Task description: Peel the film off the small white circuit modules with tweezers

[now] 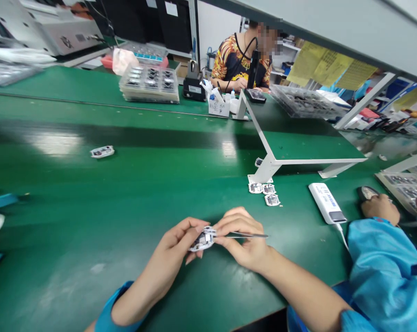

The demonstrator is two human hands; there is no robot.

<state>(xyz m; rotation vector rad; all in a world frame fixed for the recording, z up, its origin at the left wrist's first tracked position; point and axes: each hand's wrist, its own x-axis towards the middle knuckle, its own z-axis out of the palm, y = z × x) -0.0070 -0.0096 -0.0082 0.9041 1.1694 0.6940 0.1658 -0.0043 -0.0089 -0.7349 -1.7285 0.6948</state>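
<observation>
Between the fingers of my left hand (177,246) is a small white casing with a circuit board in it (203,239), held above the green table (132,203). My right hand (246,237) is closed on a pair of thin metal tweezers (251,235), whose one end sticks out to the right past my fingers. The fingertips of that hand meet the casing's right edge, and they hide the other end of the tweezers. Several similar white casings (272,200) lie flat just beyond my right hand, by the foot of a stand.
A low green-topped stand (312,143) with white legs stands at the right. Near it lies a white corded device (327,203). A co-worker's blue sleeve (377,258) is close on my right. Another casing (102,151) lies at the left. Stacked trays (149,85) and a seated person (243,60) are behind.
</observation>
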